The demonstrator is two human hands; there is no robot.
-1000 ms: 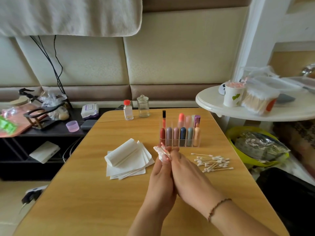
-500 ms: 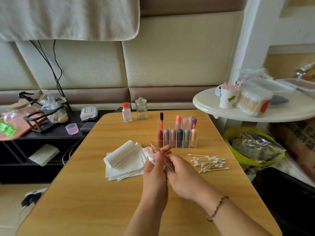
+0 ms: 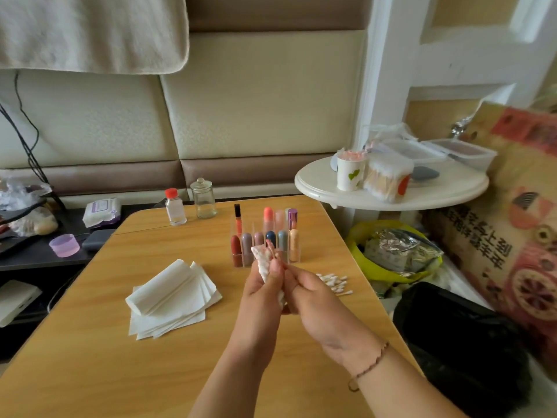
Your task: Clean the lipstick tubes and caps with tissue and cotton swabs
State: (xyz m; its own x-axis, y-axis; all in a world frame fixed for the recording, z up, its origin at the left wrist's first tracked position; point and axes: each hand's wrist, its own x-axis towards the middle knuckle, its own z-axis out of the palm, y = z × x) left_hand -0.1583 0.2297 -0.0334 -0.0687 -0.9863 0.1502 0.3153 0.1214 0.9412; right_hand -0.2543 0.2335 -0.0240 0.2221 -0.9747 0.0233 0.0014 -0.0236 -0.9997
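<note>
My left hand pinches stained tissue; right hand pinches swabs; next, probably bin them, at 3 o'clock.

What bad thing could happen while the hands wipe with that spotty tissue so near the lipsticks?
The left hand holds a pink-stained tissue right in front of the clear lipstick holder; a bump might tip it. The stains could smear onto fingers. The loose cotton swabs lie near the table edge and might roll off.
</note>
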